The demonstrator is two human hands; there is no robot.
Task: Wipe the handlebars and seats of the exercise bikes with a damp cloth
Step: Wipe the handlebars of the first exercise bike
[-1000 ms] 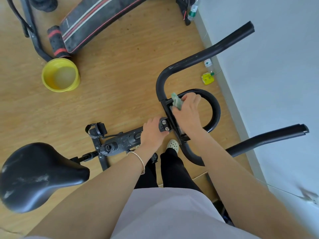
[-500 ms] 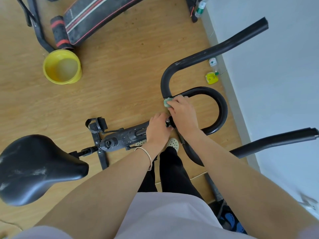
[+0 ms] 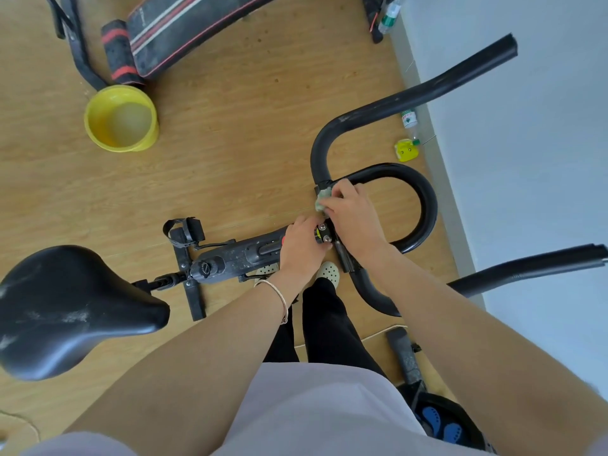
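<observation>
A black exercise bike stands below me on the wooden floor. Its curved black handlebars (image 3: 424,205) loop out toward the wall on the right. My right hand (image 3: 353,213) holds a small pale green cloth (image 3: 323,199) against the handlebar clamp at the centre. My left hand (image 3: 301,246) grips the stem just left of the clamp, over its bolts. The black seat (image 3: 69,307), smeared with whitish marks, sits at the lower left.
A yellow bucket (image 3: 120,118) with water stands on the floor at upper left. Behind it lies a black sit-up bench (image 3: 184,28) with red stripes. A small bottle (image 3: 409,120) and a yellow object (image 3: 406,149) lie by the grey wall (image 3: 526,126).
My right hand has carried the cloth down from the upper bend of the bar to the clamp. The left hand has stayed on the stem. My view has shifted slightly.
</observation>
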